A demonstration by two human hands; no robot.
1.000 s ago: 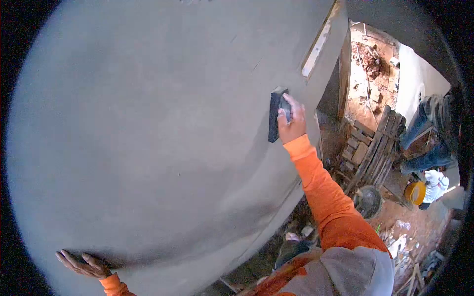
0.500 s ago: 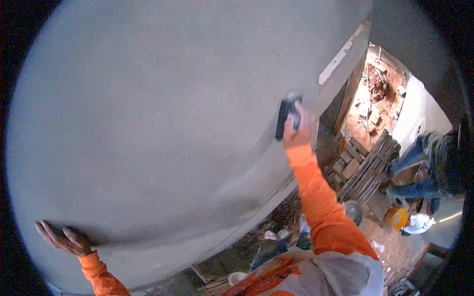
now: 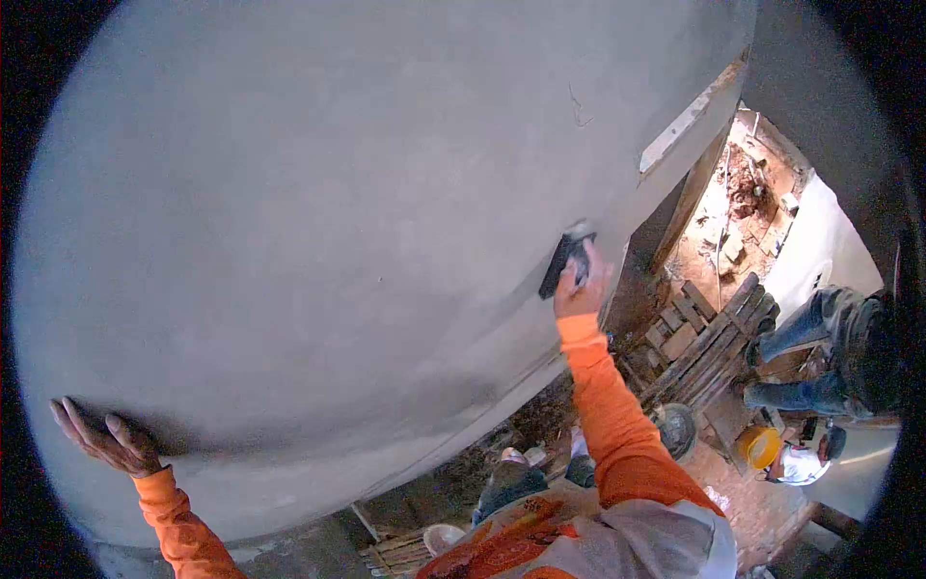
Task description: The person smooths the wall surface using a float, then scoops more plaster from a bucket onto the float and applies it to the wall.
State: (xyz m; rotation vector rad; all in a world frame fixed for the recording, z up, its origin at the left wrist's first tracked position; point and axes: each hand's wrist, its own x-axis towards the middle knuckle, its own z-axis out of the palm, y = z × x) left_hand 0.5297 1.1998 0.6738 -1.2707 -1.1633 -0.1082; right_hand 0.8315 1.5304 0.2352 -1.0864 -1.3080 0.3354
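Nearest: my left hand (image 3: 106, 439), fingers spread, by the grey wall (image 3: 289, 212); contact uncertain. My right hand (image 3: 586, 278), closed round the grip of a black float (image 3: 556, 267), tilted, at the wall near its right edge. Step in hand, as I judge it: working the surface with the float; a further stroke would call for a level face and even pressure. Beyond: stacked planks (image 3: 712, 355), a round tub (image 3: 674, 430), a yellow bucket (image 3: 759, 447) beside a white-shirted person (image 3: 801, 467).
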